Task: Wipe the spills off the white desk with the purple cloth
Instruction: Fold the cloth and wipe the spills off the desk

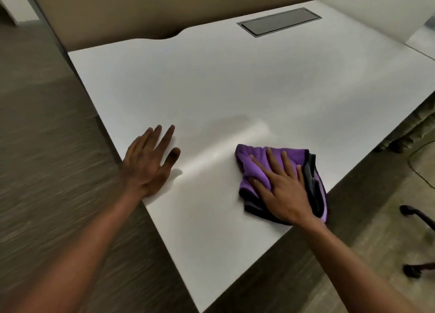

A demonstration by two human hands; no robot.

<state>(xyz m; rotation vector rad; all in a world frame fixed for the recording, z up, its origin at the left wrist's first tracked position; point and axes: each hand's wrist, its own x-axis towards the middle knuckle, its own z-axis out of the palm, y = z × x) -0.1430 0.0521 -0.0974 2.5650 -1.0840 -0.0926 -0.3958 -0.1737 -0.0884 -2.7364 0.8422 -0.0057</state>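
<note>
The white desk (235, 82) is filling most of the view, with a beige partition (141, 7) standing along its far edge and a wood-grain floor (47, 171) lying on both sides. A dark rectangular cable hatch (279, 22) is sitting flush in the desk's far right part. A faint shiny streak (223, 145) is showing on the surface between the two hands. The purple cloth (256, 164), bunched and edged in black, is lying near the desk's front right edge. The right hand (282, 188) is pressing down on the cloth with straight, spread fingers. The left hand (148, 164) is resting flat on the bare desk near the left edge, fingers straight and slightly spread, well apart from the cloth. A black chair base (416, 216) is showing at the lower right.
</note>
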